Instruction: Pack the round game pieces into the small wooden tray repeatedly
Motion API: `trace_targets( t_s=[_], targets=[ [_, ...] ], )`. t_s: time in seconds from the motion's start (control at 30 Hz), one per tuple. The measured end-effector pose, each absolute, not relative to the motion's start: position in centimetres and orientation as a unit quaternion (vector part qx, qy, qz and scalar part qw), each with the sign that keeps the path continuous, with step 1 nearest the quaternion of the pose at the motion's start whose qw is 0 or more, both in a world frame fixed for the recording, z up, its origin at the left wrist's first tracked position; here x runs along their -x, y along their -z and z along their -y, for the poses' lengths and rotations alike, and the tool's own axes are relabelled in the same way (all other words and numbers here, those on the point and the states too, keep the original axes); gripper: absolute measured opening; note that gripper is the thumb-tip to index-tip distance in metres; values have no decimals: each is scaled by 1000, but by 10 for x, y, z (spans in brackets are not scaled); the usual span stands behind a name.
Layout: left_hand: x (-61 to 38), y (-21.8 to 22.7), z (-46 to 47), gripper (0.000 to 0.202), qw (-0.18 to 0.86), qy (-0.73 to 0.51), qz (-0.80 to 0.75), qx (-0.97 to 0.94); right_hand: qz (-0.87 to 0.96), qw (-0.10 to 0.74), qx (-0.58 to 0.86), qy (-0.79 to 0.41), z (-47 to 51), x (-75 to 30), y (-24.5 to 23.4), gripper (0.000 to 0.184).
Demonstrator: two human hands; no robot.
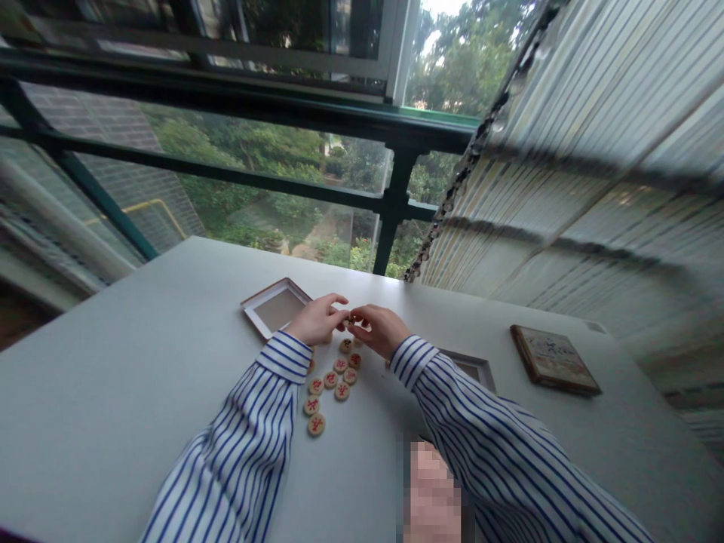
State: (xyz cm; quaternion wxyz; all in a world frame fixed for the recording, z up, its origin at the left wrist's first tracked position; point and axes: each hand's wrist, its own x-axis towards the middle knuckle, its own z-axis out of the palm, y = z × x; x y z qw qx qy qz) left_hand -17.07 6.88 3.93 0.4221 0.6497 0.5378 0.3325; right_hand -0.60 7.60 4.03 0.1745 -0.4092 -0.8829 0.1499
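My left hand point(317, 319) and my right hand point(378, 329) meet fingertip to fingertip over a white table point(113, 392), both in blue-striped sleeves. Their fingers pinch together on a small piece between them, too small to name for sure. Just below the hands lie several round wooden game pieces point(331, 379) with red or dark marks, spread in a loose row toward me. An open shallow box tray point(275, 307) sits just left of my left hand.
A second tray point(475, 368) is partly hidden under my right sleeve. A brown folded game board or box point(553, 360) lies at the right. Behind the table stand a dark window railing point(396, 204) and a striped curtain point(593, 173).
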Motion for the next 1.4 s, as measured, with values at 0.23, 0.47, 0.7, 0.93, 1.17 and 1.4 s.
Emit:
trace_targets(
  t_s=[0.23,0.47,0.7,0.93,1.17,1.4],
  targets=[
    [176,-35,-70,34,395,-317,-552,-663,890,153,417,-107,-75,10,-40,23],
    [187,-44,-63,34,289,-337,-589,-675,883,54,462,-62,-78,10,-44,26],
    [212,-56,-36,25,148,-348,-632,-677,877,28,476,-52,-80,12,-40,32],
    [223,-35,-11,24,159,-394,-635,-645,877,2,478,-50,-78,18,-41,32],
    [222,-11,-3,22,158,-371,-640,-653,870,-26,490,-48,-79,22,-40,36],
    [218,-4,-5,22,112,-321,-656,-674,867,-33,495,-45,-80,25,-38,39]
  ],
)
